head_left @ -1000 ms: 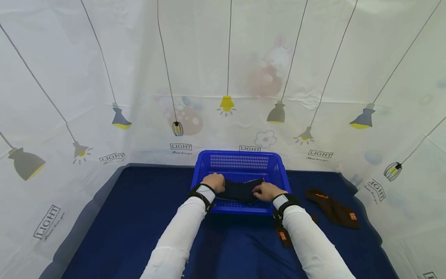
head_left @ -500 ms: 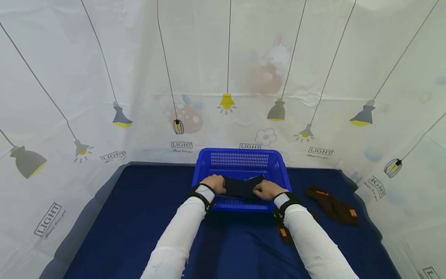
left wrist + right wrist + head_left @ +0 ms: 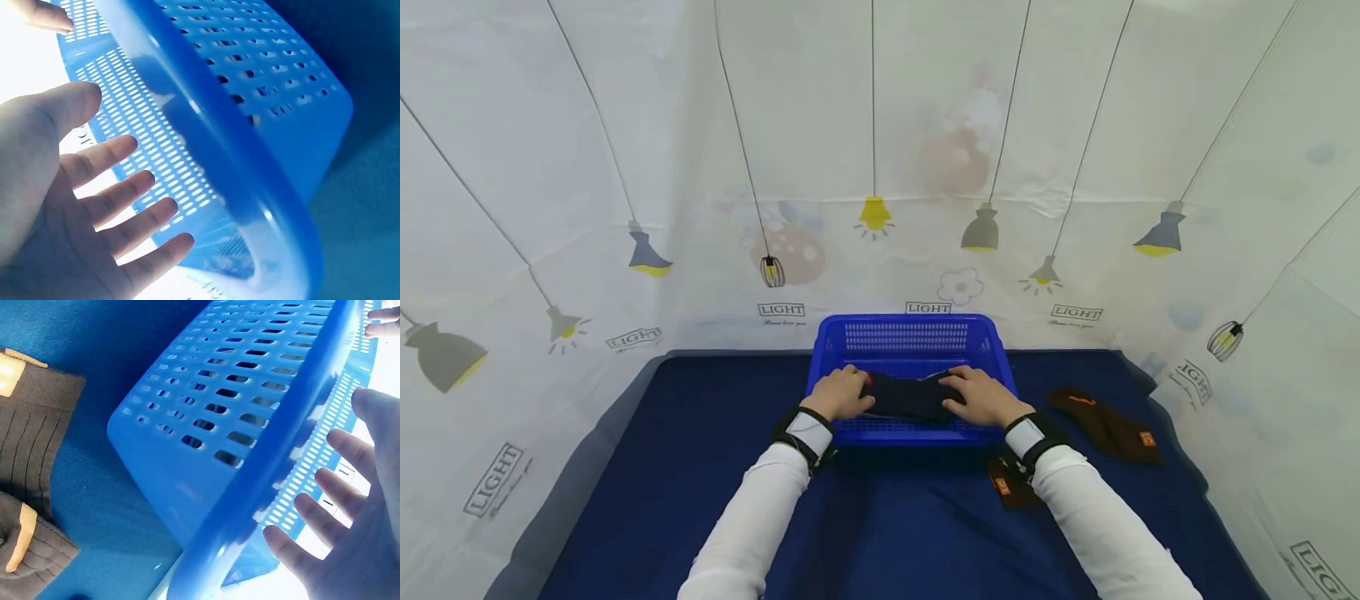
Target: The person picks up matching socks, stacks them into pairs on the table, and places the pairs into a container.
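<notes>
A dark folded sock-like cloth (image 3: 906, 397) lies inside the blue basket (image 3: 898, 437), with a small red patch at its left end. My left hand (image 3: 841, 393) is over the basket at that end, and my right hand (image 3: 985, 396) is at the other. In the left wrist view, the left hand (image 3: 37, 169) has its fingers spread above the basket rim (image 3: 206, 119) and holds nothing. The right wrist view likewise has the right hand (image 3: 356, 519) with straight, parted fingers beside the rim (image 3: 269, 450). Both wrist views leave the cloth hidden behind the basket wall.
To the basket's right, brown socks (image 3: 1105, 425) with orange marks lie on the dark blue cloth surface (image 3: 715, 467). Another brown sock (image 3: 1017, 492) is partly under my right wrist. A white curtain printed with lamps (image 3: 874, 215) surrounds the surface.
Both hands have let go of the dark cloth and their fingers have straightened. The left hand has shifted a little left. The cloth stays in the basket, and the head view has turned slightly right.
</notes>
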Action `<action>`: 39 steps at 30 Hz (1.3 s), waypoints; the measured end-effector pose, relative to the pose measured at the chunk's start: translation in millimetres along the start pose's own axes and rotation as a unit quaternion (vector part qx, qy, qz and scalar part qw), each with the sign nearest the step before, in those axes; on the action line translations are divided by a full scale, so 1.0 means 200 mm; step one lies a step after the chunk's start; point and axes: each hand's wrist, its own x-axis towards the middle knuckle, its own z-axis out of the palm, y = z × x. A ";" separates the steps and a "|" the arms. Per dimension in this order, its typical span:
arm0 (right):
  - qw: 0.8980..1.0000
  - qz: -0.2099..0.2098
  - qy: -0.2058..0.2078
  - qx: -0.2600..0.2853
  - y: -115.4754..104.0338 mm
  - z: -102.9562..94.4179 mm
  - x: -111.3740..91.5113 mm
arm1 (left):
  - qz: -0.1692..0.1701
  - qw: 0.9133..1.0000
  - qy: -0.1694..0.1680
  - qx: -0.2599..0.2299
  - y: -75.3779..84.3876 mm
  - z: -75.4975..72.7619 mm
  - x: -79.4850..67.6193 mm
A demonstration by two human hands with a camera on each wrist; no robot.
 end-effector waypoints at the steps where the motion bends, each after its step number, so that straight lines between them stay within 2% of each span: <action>1: 1.000 -0.003 0.003 -0.002 -0.01 -0.01 0.00 | 0.001 1.000 0.003 -0.001 0.00 0.00 -0.02; 6: 1.000 -0.012 0.026 -0.011 -0.04 -0.01 -0.05 | 0.020 0.999 0.028 -0.005 -0.01 0.00 -0.09; 11: 0.997 -0.024 0.073 -0.019 -0.07 0.00 -0.10 | 0.033 0.997 0.064 0.000 0.00 0.02 -0.16; 16: 0.993 -0.031 0.114 -0.021 -0.11 0.02 -0.18 | 0.051 0.992 0.113 -0.003 0.02 0.07 -0.26; 21: 0.987 -0.036 0.153 -0.017 -0.15 0.08 -0.26 | 0.067 0.985 0.161 0.002 0.03 0.15 -0.36; 24: 0.983 -0.036 0.179 -0.023 -0.17 0.13 -0.30 | 0.085 0.972 0.218 0.008 0.03 0.22 -0.42; 27: 0.976 -0.040 0.213 -0.033 -0.18 0.18 -0.33 | 0.105 0.952 0.288 0.013 0.02 0.30 -0.47; 30: 0.964 -0.049 0.258 -0.042 -0.20 0.24 -0.36 | 0.123 0.930 0.347 0.015 0.02 0.38 -0.51; 33: 0.949 -0.058 0.306 -0.046 -0.22 0.30 -0.39 | 0.132 0.911 0.392 0.011 0.02 0.44 -0.54; 36: 0.935 -0.064 0.344 -0.050 -0.24 0.35 -0.42 | 0.128 0.900 0.416 0.007 0.03 0.48 -0.57; 39: 0.927 -0.063 0.366 -0.052 -0.27 0.40 -0.45 | 0.123 0.897 0.425 0.003 0.04 0.51 -0.59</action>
